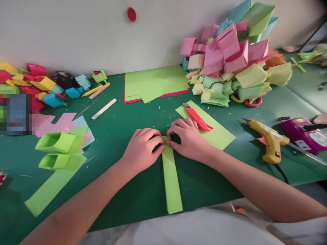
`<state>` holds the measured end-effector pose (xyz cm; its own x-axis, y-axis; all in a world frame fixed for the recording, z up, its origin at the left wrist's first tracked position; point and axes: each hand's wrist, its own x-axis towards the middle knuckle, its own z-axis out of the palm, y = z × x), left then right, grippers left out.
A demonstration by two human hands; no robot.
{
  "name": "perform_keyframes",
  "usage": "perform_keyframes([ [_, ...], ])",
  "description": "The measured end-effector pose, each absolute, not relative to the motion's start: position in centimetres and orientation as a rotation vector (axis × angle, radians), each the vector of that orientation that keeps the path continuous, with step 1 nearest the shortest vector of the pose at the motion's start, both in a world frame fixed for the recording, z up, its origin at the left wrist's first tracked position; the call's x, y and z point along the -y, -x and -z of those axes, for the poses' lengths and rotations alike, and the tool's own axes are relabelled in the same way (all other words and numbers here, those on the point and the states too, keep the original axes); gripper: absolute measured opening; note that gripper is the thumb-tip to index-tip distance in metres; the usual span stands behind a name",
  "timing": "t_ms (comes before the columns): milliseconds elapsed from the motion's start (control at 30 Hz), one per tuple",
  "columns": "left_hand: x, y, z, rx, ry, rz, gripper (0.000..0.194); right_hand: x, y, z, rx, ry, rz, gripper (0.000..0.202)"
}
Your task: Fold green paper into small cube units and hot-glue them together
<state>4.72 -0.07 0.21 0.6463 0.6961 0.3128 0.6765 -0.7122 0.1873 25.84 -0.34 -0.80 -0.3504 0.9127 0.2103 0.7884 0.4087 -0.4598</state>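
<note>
On the green tabletop, 2 paper boxes are already folded at left; centrally, a green strip, its folding seemingly unfinished, is pinched at its far end by left hand and right hand.

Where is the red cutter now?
In the head view, the red cutter lies right of centre on a green sheet, beside the right hand.

Ylw glue gun nr prpl device; red disc on wall.
</note>
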Motion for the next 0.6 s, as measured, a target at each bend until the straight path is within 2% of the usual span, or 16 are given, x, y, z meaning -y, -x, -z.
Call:
perform_keyframes([
  [167, 0.2, -5.0, 0.0, -1.175, -2.578, -0.679, 0.008, -0.2, -26.0, -0.1, 2.071, 1.430, -0.797, 0.007],
  [267, 0.2, -5.4, -0.1, -1.200, -2.398, -0.796, 0.021, -0.7, -26.4, -0.5, 1.909, 1.266, -1.171, 0.005],
  [333, 0.1, -5.7, -0.5, -1.188, -2.430, -0.923, 0.027, -1.0, -26.7, -0.8, 1.845, 1.168, -1.209, 0.011],
  [400, -0.1, -5.9, -1.7, -1.162, -2.584, -1.090, 0.025, -1.0, -26.8, -1.4, 1.858, 1.081, -1.002, 0.010],
  [500, 0.6, -6.1, -5.2, -1.020, -2.850, -1.340, 0.025, 0.0, -26.8, -3.8, 1.875, 0.868, -0.483, 0.006],
  [600, 2.8, -5.7, -9.3, -0.867, -3.026, -1.407, 0.029, 1.8, -26.6, -6.9, 1.848, 0.686, -0.055, 0.019],
])
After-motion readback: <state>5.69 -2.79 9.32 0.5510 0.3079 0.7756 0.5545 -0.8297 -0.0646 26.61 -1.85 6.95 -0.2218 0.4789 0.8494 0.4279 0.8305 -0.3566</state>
